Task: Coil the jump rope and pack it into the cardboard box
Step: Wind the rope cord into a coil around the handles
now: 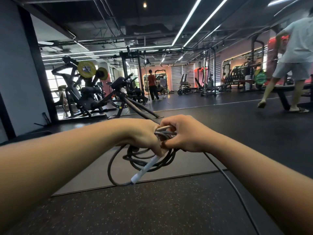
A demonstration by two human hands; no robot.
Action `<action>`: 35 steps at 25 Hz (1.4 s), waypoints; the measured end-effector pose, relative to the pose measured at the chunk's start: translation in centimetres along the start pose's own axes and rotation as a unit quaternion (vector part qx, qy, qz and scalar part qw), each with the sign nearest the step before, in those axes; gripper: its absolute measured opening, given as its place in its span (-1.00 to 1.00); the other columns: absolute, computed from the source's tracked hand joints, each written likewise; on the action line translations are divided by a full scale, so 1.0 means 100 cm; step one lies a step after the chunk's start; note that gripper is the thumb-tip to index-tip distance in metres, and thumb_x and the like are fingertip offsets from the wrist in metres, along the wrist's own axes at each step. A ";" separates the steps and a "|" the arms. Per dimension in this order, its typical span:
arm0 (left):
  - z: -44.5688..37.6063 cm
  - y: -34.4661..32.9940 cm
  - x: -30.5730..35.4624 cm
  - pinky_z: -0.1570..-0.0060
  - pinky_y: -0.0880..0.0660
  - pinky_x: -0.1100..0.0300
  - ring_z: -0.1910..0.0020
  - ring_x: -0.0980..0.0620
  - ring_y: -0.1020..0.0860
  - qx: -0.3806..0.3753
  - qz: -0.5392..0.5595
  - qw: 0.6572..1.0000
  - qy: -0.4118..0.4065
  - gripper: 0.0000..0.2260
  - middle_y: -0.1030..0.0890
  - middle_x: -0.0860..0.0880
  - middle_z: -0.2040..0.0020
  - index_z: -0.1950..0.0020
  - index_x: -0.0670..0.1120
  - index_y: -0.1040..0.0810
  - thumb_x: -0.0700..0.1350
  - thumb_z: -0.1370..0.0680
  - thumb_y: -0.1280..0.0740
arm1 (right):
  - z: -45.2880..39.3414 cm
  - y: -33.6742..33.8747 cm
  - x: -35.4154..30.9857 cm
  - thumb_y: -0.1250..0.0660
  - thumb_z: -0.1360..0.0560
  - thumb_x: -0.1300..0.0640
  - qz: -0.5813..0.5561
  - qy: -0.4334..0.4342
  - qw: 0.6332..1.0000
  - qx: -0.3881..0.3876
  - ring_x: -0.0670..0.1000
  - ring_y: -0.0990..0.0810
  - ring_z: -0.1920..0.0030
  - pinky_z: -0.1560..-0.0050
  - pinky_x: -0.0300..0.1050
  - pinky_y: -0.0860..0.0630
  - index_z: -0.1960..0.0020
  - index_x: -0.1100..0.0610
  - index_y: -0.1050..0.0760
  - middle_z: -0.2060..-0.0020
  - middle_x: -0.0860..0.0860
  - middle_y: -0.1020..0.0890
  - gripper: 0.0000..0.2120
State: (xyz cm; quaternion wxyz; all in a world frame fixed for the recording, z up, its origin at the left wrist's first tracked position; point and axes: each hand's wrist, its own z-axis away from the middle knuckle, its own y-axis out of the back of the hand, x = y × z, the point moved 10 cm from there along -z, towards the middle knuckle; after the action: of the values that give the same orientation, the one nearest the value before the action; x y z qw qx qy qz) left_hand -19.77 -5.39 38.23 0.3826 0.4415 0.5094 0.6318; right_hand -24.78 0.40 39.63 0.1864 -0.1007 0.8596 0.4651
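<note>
A dark grey jump rope (pixel 118 156) hangs in several loops below my hands, held out in front of me above the floor. My left hand (pixel 144 134) grips the bundle of loops, and a white handle (pixel 145 168) slants down from under its fingers. My right hand (pixel 183 133) closes on the same strands right beside it, the two hands touching. One loose strand (pixel 227 177) trails from under my right hand toward the lower right edge of the view. No cardboard box is in view.
A grey exercise mat (pixel 186 165) lies on the dark speckled gym floor under the rope. Weight machines (pixel 84 92) stand at the left and back. A person in shorts and slippers (pixel 291 68) walks at the right, by a bench (pixel 288 92).
</note>
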 end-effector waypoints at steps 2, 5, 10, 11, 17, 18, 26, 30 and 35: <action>-0.003 0.009 -0.005 -0.15 -0.55 -0.03 0.00 -0.11 -0.65 0.047 -0.007 0.999 0.003 -0.77 -0.71 -0.07 0.03 -0.03 -0.05 -0.66 -0.04 -0.42 -0.55 | -0.001 0.002 0.001 -0.55 -0.38 0.15 0.001 -0.002 1.000 0.003 -0.06 -0.55 0.33 0.44 -0.35 -0.42 0.05 0.04 -0.55 0.25 0.03 -0.69 -0.78; -0.002 0.001 -0.011 0.22 -0.53 0.28 0.28 0.11 -0.60 0.031 0.074 0.997 -0.015 -0.79 -0.66 0.11 0.29 0.11 -0.03 -0.63 -0.04 -0.39 -0.61 | -0.001 -0.002 0.001 -0.53 -0.44 0.12 -0.041 -0.017 0.999 -0.020 -0.17 -0.53 0.42 0.45 -0.32 -0.44 -0.10 0.04 -0.36 0.20 0.12 -0.71 -0.61; 0.008 -0.005 -0.018 0.46 -0.34 0.31 0.47 0.15 -0.40 0.021 0.188 0.981 -0.045 -0.81 -0.46 0.15 0.47 0.22 -0.01 -0.59 -0.04 -0.41 -0.59 | -0.002 0.003 -0.010 -0.57 -0.43 -0.01 -0.037 0.014 0.999 -0.020 -0.25 -0.52 0.24 0.19 -0.32 -0.48 -0.10 0.01 -0.36 0.17 -0.10 -0.55 -0.57; 0.012 -0.002 -0.018 0.43 -0.32 0.27 0.43 0.12 -0.38 0.021 0.195 0.979 -0.054 -0.82 -0.46 0.11 0.43 0.22 0.01 -0.60 -0.02 -0.41 -0.59 | -0.001 0.005 -0.009 -0.57 -0.42 -0.08 -0.052 0.007 0.998 -0.023 -0.18 -0.50 0.24 0.18 -0.25 -0.50 -0.11 -0.01 -0.40 0.16 -0.07 -0.55 -0.56; 0.029 0.005 -0.041 0.53 -0.26 0.28 0.52 0.13 -0.28 -0.011 0.340 0.939 -0.041 -0.85 -0.37 0.01 0.43 0.11 -0.09 -0.60 -0.10 -0.46 -0.53 | 0.023 0.044 0.033 -0.34 -0.46 -0.35 -0.141 -0.093 0.985 -0.036 -0.05 -0.31 0.48 0.45 -0.23 -0.28 0.05 0.08 -0.70 0.45 0.00 -0.44 -0.51; 0.029 0.008 -0.050 0.55 -0.25 0.29 0.55 0.14 -0.26 0.002 0.381 0.923 -0.040 -0.80 -0.37 0.01 0.44 0.04 -0.17 -0.60 -0.10 -0.46 -0.53 | 0.027 0.051 0.045 -0.34 -0.47 -0.34 -0.140 -0.108 0.984 -0.022 -0.05 -0.31 0.49 0.45 -0.20 -0.29 0.10 0.12 -0.71 0.47 -0.02 -0.41 -0.49; 0.016 0.031 -0.070 0.62 -0.19 0.32 0.59 0.17 -0.15 0.251 0.664 0.698 -0.094 -0.95 -0.44 0.03 0.35 0.10 -0.08 -0.69 -0.11 -0.49 -0.45 | 0.032 0.021 0.048 -0.26 -0.42 -0.40 -0.243 -0.110 0.963 0.033 -0.08 -0.40 0.33 0.24 -0.20 -0.35 -0.14 0.06 -0.64 0.42 -0.20 -0.52 -0.40; 0.008 0.022 -0.062 0.50 -0.36 0.28 0.50 0.19 -0.44 0.305 0.716 0.622 -0.084 -0.53 -0.74 -0.03 -0.15 -0.26 -0.16 -0.63 0.01 -0.41 -0.50 | 0.022 -0.014 0.038 -0.34 -0.44 -0.36 -0.391 -0.114 0.909 0.085 -0.06 -0.30 0.39 0.40 -0.23 -0.25 -0.16 0.14 -0.63 0.14 -0.01 -0.63 -0.40; 0.013 0.020 -0.047 0.45 -0.47 0.27 0.49 0.20 -0.51 0.302 0.699 0.639 -0.111 -0.64 -0.71 -0.10 -0.12 -0.26 -0.17 -0.60 -0.12 -0.48 -0.46 | 0.021 -0.024 0.035 -0.40 -0.57 -0.07 -0.457 -0.116 0.867 0.161 -0.09 -0.18 0.52 0.52 -0.22 -0.12 0.06 0.12 -0.65 0.41 0.06 -0.40 -0.75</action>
State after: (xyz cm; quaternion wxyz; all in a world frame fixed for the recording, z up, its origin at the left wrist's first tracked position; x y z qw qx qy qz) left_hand -17.09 -9.77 39.52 -0.2741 0.8236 0.1649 0.4684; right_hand -26.69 0.89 35.28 0.4897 -0.3965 0.7526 0.1914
